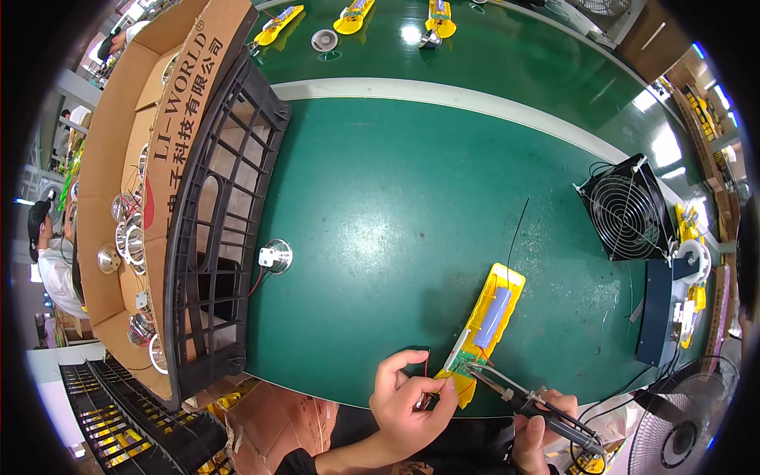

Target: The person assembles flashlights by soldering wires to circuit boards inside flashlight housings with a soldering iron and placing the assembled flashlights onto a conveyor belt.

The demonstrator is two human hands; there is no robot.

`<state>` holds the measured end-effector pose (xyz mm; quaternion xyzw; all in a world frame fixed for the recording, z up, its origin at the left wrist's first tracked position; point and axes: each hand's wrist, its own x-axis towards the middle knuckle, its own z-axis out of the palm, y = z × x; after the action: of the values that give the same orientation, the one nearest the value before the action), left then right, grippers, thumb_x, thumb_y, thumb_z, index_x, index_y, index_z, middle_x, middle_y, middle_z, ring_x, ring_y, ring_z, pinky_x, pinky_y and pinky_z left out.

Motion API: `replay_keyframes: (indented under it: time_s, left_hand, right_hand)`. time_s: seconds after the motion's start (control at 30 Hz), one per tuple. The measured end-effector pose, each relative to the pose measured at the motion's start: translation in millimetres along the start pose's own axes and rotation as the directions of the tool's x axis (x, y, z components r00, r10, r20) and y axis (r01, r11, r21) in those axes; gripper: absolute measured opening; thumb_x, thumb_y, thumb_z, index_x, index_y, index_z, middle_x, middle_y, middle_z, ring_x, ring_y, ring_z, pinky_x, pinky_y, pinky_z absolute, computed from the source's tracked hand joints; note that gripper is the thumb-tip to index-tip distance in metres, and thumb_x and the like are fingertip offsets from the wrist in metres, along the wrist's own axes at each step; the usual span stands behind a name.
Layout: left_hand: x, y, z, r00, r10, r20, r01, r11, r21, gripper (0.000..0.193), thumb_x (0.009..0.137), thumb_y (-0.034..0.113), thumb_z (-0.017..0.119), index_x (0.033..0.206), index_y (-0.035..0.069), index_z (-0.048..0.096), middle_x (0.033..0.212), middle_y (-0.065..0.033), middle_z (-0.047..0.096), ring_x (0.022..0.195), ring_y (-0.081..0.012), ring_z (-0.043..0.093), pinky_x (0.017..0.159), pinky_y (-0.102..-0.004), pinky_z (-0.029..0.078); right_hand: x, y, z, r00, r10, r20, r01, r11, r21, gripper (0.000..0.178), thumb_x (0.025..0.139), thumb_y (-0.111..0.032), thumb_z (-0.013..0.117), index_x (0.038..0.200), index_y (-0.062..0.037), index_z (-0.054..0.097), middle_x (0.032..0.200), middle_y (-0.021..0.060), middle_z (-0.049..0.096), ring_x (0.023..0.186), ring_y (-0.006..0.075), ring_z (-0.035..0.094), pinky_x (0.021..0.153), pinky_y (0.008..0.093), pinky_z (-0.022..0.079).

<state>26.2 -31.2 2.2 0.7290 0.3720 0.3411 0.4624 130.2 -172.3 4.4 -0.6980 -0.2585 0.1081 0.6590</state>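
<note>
On the green bench near me lies a long yellow plastic housing point(514, 283), slanted. Inside it sit a purple cylindrical battery point(492, 318) and a small green circuit board point(465, 362). My left hand point(413, 402) is closed at the housing's near left edge, thumb and forefinger pinching it. A short red wire stands up by these fingers, and something dark and shiny is partly hidden beneath them. My right hand point(542, 434) grips a soldering iron point(518, 400), its metal tip reaching the circuit board. A thin dark wire point(518, 229) extends beyond the housing's far end.
At left, a black plastic crate point(229, 214) stands beside a cardboard box point(119, 313) of silver reflectors. One reflector point(277, 256) lies on the bench. A black fan point(625, 210) and a dark blue box point(655, 313) stand at right. Yellow housings point(348, 17) lie beyond the pale ledge.
</note>
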Motion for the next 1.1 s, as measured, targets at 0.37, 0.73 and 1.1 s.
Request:
replay_keyframes:
  time_s: [0.37, 0.73, 1.1]
  left_hand:
    - [1, 1, 1, 1.0, 0.0, -0.017, 0.0, 1.0, 0.001, 0.012, 0.061, -0.005, 0.067, 0.064, 0.001, 0.057, 0.102, -0.012, 0.046, 0.049, -0.0045, 0.031, 0.048, -0.0182, 0.028]
    - [0, 0, 1, 1.0, 0.017, 0.001, -0.017, 1.0, 0.011, 0.011, 0.062, -0.005, 0.067, 0.064, 0.001, 0.058, 0.103, -0.0124, 0.048, 0.045, -0.0031, 0.033, 0.047, -0.0178, 0.03]
    - [1, -4, 4, 0.996, 0.046, -0.072, -0.041, 0.997, 0.066, 0.014, 0.06, 0.006, 0.071, 0.061, 0.006, 0.057, 0.096, -0.0082, 0.054, 0.041, -0.0041, 0.038, 0.037, -0.0182, 0.032]
  right_hand:
    - [6, 0, 6, 0.984, -0.115, -0.139, 0.12, 0.993, 0.024, 0.036, 0.078, -0.032, 0.059, 0.081, -0.0025, 0.038, 0.055, 0.0033, 0.047, 0.037, 0.0073, 0.043, 0.038, 0.0189, 0.038]
    - [4, -5, 2, 0.991, -0.099, -0.092, 0.095, 0.995, -0.04, 0.036, 0.078, -0.032, 0.059, 0.081, -0.0026, 0.039, 0.055, 0.003, 0.047, 0.039, 0.009, 0.045, 0.039, 0.0212, 0.039]
    - [20, -29, -9, 0.978, -0.072, 0.194, 0.117, 0.965, -0.234, 0.029, 0.071, -0.021, 0.063, 0.081, -0.0023, 0.043, 0.059, 0.0096, 0.056, 0.05, 0.0185, 0.056, 0.05, 0.0275, 0.046]
